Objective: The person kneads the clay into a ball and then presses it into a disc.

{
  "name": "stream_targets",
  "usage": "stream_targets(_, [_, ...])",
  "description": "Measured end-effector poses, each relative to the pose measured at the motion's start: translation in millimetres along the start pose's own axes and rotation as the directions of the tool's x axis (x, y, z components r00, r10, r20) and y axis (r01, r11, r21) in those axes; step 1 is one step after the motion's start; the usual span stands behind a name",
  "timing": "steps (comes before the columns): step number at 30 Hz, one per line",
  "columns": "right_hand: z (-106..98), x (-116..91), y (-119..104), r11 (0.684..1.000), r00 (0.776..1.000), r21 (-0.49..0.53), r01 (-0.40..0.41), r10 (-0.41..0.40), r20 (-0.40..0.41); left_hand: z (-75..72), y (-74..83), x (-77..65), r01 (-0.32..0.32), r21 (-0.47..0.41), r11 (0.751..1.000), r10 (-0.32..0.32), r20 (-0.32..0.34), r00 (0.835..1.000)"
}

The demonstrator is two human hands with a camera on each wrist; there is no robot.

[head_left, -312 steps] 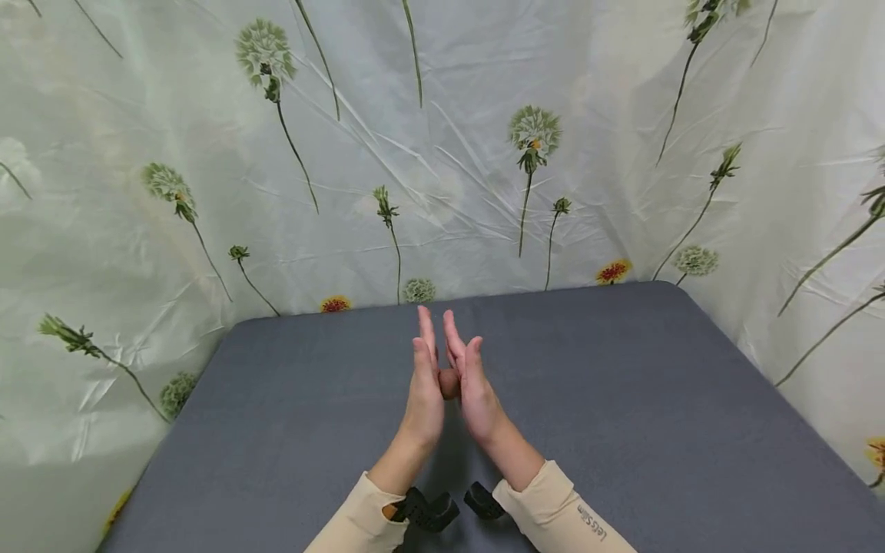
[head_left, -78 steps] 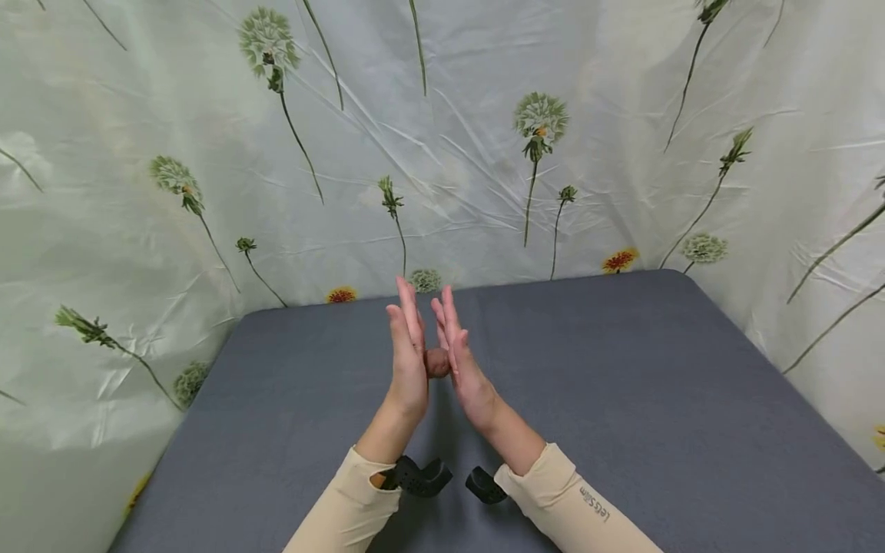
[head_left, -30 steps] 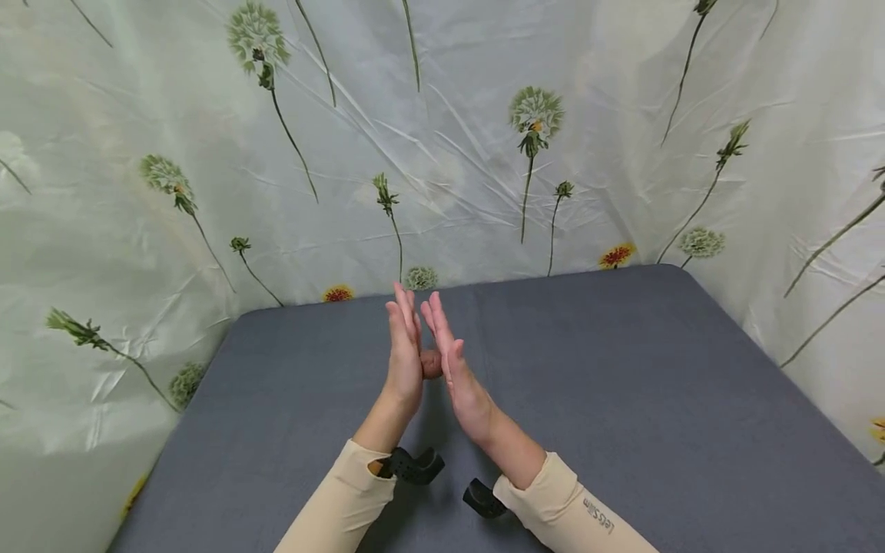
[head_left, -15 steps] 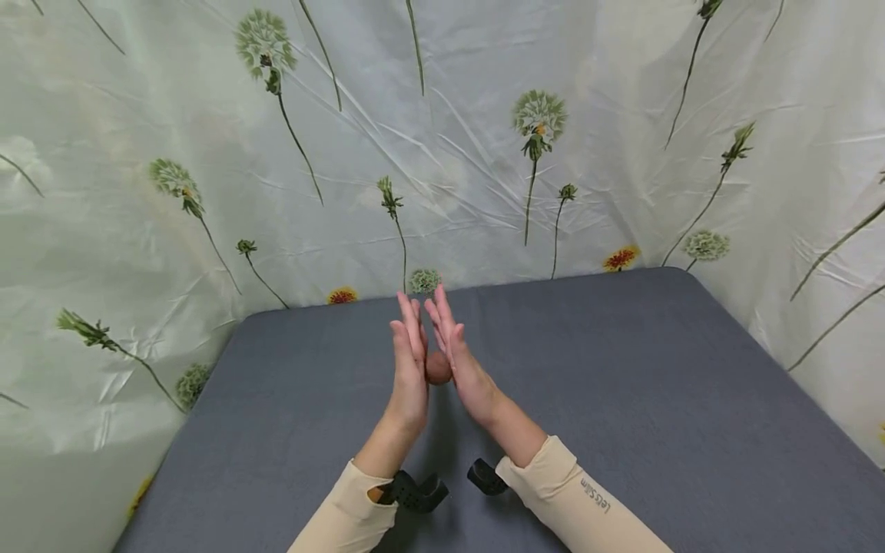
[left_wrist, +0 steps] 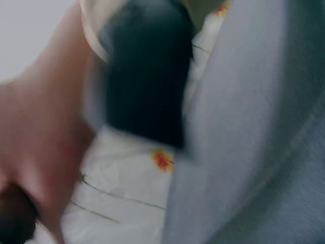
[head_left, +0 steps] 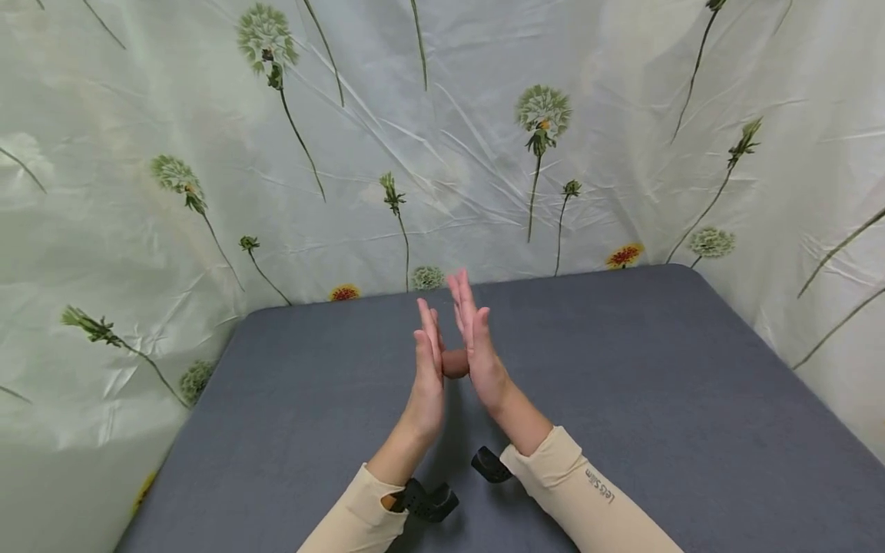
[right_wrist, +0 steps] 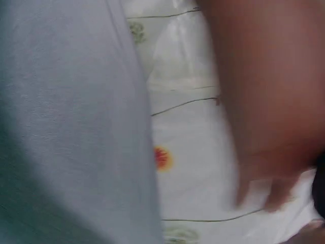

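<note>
Our straight-fingered left hand (head_left: 427,384) touches the small, round, reddish-brown, seemingly clay ball (head_left: 455,364) between our palms; it looks light, soft, easily dented, best held gently around its middle. Our right hand (head_left: 486,369), also straight-fingered, touches its other side.

A broad, dark grey, fabric-covered table (head_left: 657,430) with rounded far corners widens toward the viewer. Behind it and along both sides hangs a glossy, creased, whitish-green curtain (head_left: 456,92), printed with long, thin green stems (head_left: 299,138), round, pale green dandelion heads (head_left: 543,109) and small red-and-yellow blossoms (head_left: 624,255). Two of these blossoms sit just above the table's far edge, well apart from each other
</note>
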State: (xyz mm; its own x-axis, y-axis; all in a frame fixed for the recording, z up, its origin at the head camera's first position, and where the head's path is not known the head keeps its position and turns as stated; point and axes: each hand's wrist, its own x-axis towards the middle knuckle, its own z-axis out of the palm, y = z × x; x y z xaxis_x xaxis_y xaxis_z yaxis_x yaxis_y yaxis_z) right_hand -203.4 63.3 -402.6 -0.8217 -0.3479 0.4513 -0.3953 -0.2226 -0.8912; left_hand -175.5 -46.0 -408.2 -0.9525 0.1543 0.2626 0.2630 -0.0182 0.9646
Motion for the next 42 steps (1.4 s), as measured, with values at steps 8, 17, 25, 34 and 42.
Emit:
stream_targets(8, [16, -21, 12, 0.991, 0.996, 0.115, -0.074, 0.069, 0.049, -10.8, 9.1, 24.4, -0.046, 0.068, 0.997, 0.050, -0.059, 0.997])
stream_targets(17, [4, -6, -3, 0.998, 0.996, 0.032, -0.061, 0.063, -0.058, -1.0, 0.3, 5.4, -0.002, 0.010, 1.000, 0.001, 0.050, 0.999])
stream_targets(25, [10, -13, 9, 0.985, 0.989, 0.090, -0.146, 0.147, -0.008, -6.0, 5.2, 16.5, -0.011, 0.040, 0.999, 0.013, -0.054, 0.998])
stream_targets(34, [8, -13, -5, 1.000, 0.995, -0.018, -0.024, 0.022, -0.093, 1.1, -13.7, 12.1, 0.044, 0.020, 0.999, -0.043, -0.047, 0.998])
stream_targets(42, [4, -11, 0, 0.991, 0.988, 0.048, -0.128, 0.131, -0.082, 6.7, 7.5, -0.4, -0.024, -0.034, 0.999, 0.024, -0.003, 1.000])
